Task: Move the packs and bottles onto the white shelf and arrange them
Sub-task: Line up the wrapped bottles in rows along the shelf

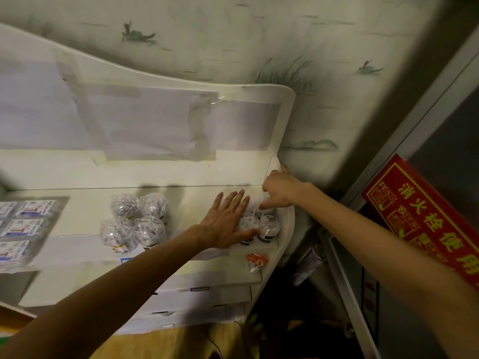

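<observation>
On the white shelf (197, 200) stand two groups of small bottles wrapped in clear plastic. One cluster of several wrapped bottles (134, 221) sits mid-shelf. A second cluster (261, 226) sits at the right end. My left hand (228, 224) lies flat with fingers spread against the left side of that right cluster. My right hand (280, 190) reaches over its far side, fingers curled on the plastic wrap. Flat blue-and-white packs (23, 224) lie in rows at the shelf's left end. A small orange-and-white sachet (255, 261) lies on the lower ledge.
The shelf's back panel (145, 125) is covered with taped paper. Stepped white ledges (207, 294) drop below the front edge. A red sign with yellow characters (425, 218) leans at the right beside a metal frame (404, 141). Painted wallpaper (259, 35) rises behind.
</observation>
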Motion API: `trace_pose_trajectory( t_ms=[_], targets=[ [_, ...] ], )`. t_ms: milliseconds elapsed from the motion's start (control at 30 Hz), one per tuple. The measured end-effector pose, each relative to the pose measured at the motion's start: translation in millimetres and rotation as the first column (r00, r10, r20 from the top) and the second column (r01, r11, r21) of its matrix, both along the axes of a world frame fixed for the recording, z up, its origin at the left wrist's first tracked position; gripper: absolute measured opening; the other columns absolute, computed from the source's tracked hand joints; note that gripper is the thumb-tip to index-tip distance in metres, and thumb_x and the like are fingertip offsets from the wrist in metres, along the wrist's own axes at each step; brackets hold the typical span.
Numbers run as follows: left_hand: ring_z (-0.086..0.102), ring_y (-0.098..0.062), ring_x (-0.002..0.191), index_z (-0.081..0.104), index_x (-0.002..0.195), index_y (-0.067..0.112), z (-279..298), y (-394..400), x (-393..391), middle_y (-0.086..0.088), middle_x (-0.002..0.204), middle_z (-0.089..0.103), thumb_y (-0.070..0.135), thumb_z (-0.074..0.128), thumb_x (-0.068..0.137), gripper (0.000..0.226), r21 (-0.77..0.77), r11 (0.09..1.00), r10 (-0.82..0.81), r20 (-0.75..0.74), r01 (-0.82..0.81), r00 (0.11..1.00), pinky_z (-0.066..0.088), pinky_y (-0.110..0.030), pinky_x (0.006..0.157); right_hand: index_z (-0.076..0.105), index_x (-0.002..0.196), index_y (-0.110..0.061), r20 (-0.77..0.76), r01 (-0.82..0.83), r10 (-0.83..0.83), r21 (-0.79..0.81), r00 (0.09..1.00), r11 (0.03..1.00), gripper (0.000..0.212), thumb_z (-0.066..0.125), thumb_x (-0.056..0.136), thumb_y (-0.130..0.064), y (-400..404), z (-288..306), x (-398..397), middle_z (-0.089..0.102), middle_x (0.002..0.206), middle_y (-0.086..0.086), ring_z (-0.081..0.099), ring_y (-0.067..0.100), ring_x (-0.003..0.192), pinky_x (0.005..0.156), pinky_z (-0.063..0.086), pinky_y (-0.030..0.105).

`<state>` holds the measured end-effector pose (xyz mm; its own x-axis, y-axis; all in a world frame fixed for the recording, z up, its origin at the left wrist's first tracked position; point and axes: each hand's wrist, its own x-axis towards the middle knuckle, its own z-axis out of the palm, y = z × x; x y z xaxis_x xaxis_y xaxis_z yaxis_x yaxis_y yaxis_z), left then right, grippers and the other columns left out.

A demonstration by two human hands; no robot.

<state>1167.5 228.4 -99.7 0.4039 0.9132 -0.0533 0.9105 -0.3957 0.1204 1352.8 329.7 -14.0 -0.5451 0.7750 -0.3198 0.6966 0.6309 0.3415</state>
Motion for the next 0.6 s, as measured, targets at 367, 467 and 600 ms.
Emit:
trace_pose_trajectory(
  t_ms=[367, 467, 600],
  targets=[
    [-0.023, -0.018, 0.151, -0.013, 0.158, 0.021, 9.1, -2.9, -5.5, -0.001, 0.165, -0.023, 0.091, 0.016, 0.08, 0.109, 0.014, 0.999, 0.033, 0.066, -0.034, 0.997, -0.011, -0.05, 0.122, 0.032, 0.152, -0.027, -0.161, -0.075, 0.067, -0.042, 0.985, 0.996, 0.089, 0.039, 0.081, -0.08, -23.2, -0.5, 12.7, 0.037, 0.156, 0.003, 0.029, 0.022, 0.145, 0.118, 0.003, 0.063],
    [-0.023, -0.019, 0.151, -0.013, 0.158, 0.022, 11.3, -2.7, -13.6, -0.002, 0.164, -0.024, 0.092, 0.022, 0.08, 0.111, 0.023, 1.0, -0.007, 0.003, 0.007, 1.0, -0.01, -0.051, 0.122, 0.027, 0.154, -0.027, -0.119, -0.097, 0.088, -0.072, 0.989, 0.993, 0.092, 0.04, 0.08, -0.079, -30.3, -3.5, 22.9, 0.029, 0.161, 0.004, 0.022, 0.024, 0.149, 0.118, 0.001, 0.063],
    [-0.024, -0.022, 0.15, -0.017, 0.157, 0.023, 5.9, 0.0, -20.0, -0.004, 0.163, -0.026, 0.097, 0.028, 0.073, 0.121, -0.029, 0.999, -0.021, -0.057, 0.02, 0.998, -0.011, -0.05, 0.122, 0.016, 0.157, -0.026, -0.073, -0.05, 0.042, -0.125, 0.996, 0.991, 0.1, 0.05, 0.078, -0.077, -35.6, -2.2, 24.3, 0.02, 0.164, 0.006, 0.013, 0.027, 0.151, 0.119, 0.001, 0.062]
  ],
)
